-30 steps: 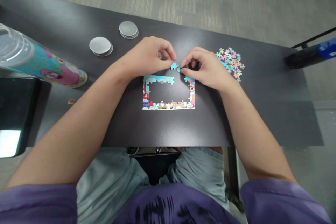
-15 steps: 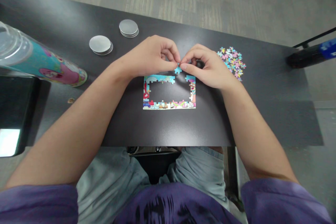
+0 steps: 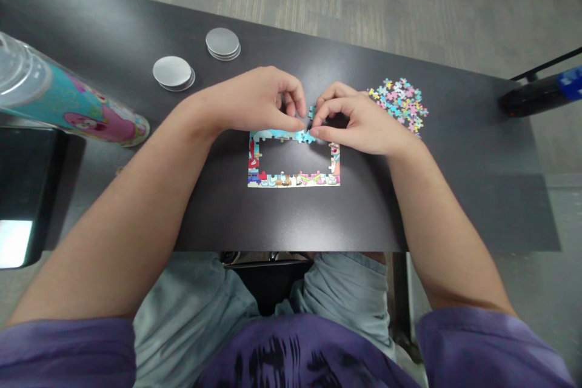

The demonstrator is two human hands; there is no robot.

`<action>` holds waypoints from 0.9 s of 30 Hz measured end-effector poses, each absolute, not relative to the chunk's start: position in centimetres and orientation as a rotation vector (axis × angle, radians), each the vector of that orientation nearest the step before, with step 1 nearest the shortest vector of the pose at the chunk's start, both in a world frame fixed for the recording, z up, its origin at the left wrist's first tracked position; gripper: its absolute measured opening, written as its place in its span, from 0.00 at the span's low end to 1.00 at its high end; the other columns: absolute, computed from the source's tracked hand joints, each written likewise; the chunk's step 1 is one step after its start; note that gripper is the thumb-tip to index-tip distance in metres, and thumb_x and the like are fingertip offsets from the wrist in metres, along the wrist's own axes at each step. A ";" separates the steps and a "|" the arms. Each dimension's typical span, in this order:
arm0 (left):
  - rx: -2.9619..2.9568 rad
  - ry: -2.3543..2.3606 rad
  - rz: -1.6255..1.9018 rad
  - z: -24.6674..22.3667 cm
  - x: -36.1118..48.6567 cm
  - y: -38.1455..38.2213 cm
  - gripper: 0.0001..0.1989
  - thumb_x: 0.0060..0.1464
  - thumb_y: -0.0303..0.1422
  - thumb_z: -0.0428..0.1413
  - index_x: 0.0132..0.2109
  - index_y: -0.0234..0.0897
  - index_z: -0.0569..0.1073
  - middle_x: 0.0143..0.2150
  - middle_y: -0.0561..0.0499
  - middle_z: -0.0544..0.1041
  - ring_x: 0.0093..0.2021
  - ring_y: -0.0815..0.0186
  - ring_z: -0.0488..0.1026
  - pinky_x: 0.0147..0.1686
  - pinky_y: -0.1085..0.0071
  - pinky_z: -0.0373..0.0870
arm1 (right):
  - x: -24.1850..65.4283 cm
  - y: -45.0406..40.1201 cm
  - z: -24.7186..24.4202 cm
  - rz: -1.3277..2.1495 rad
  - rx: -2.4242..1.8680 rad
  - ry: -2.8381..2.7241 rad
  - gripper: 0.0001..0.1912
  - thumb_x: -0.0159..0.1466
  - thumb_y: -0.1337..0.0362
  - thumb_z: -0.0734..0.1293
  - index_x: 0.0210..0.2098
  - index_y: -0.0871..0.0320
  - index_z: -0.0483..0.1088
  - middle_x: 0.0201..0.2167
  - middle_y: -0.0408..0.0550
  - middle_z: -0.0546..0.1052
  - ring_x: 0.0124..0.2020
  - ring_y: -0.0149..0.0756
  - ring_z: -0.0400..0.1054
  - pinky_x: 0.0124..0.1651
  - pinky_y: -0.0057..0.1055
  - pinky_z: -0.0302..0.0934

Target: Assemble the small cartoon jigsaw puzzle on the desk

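A jigsaw puzzle border [image 3: 297,180] with a bare middle lies on the dark table, its top edge partly covered by my fingers. A light-blue puzzle piece [image 3: 306,137] sits at the gap in that top edge. My right hand [image 3: 352,118] has thumb and index finger closed on this piece. On the other side, my left hand [image 3: 268,100] rests by the top edge, thumb and index finger slightly apart, the thumb near the piece. Another blue puzzle piece [image 3: 311,112] shows between the two hands.
A heap of loose puzzle pieces [image 3: 402,103] lies beyond my right hand. Two small stacks of silver discs, one nearer [image 3: 173,72] and one farther [image 3: 222,42], stand at the back left. A clear-topped cartoon canister [image 3: 86,103], a black device [image 3: 22,194] and a dark bottle [image 3: 527,100] flank the table.
Both hands have come down toward the border's top edge, bringing the held blue piece into the gap. The left thumb and index finger have parted. Another blue piece now shows between the hands.
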State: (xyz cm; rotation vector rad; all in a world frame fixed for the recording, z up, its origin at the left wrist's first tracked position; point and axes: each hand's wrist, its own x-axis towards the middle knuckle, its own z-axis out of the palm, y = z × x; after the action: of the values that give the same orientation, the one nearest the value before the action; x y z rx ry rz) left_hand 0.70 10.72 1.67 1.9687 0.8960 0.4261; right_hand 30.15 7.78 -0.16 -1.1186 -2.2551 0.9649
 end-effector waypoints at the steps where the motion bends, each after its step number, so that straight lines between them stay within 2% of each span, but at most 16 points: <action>1: 1.985 0.892 0.414 1.6 0.5 10.9 0.10 0.50 0.42 0.78 0.39 0.50 0.89 0.27 0.56 0.77 0.32 0.60 0.76 0.34 0.62 0.66 | 30.1 7.7 -0.2 0.954 -1.118 -2.253 0.10 0.68 0.52 0.89 0.38 0.45 0.90 0.50 0.51 0.86 0.57 0.61 0.80 0.76 0.71 0.72; 7: 2.035 0.865 0.382 0.9 0.3 11.4 0.10 0.49 0.42 0.79 0.39 0.50 0.91 0.26 0.56 0.76 0.31 0.60 0.76 0.34 0.63 0.64 | 29.8 7.7 -0.2 0.914 -1.124 -2.277 0.06 0.69 0.57 0.88 0.39 0.45 0.90 0.51 0.52 0.85 0.55 0.60 0.80 0.76 0.70 0.71; 13: 2.007 0.892 0.370 1.0 0.3 11.3 0.10 0.48 0.41 0.79 0.39 0.51 0.91 0.24 0.57 0.73 0.30 0.60 0.74 0.34 0.62 0.63 | 29.8 7.6 0.2 0.901 -1.167 -2.246 0.14 0.69 0.48 0.91 0.42 0.45 0.90 0.48 0.51 0.83 0.52 0.59 0.80 0.67 0.64 0.75; 21: 2.018 0.887 0.385 0.6 0.4 11.4 0.10 0.48 0.41 0.79 0.38 0.51 0.91 0.26 0.55 0.76 0.31 0.59 0.76 0.34 0.62 0.63 | 29.9 7.8 0.1 0.886 -1.128 -2.302 0.08 0.69 0.52 0.90 0.41 0.42 0.93 0.50 0.51 0.84 0.53 0.59 0.80 0.66 0.63 0.73; 27: 2.008 0.891 0.392 0.5 0.4 11.4 0.09 0.48 0.40 0.79 0.38 0.51 0.90 0.25 0.56 0.75 0.31 0.60 0.76 0.34 0.62 0.64 | 30.2 8.2 0.1 0.811 -1.163 -2.262 0.13 0.72 0.45 0.89 0.47 0.44 0.92 0.50 0.52 0.87 0.47 0.54 0.75 0.64 0.61 0.70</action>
State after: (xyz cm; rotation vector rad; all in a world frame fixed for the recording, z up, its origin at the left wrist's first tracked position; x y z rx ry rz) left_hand 0.45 11.41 0.47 2.0084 0.8907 0.3920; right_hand 30.20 8.16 0.10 -1.1633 -2.2622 0.8112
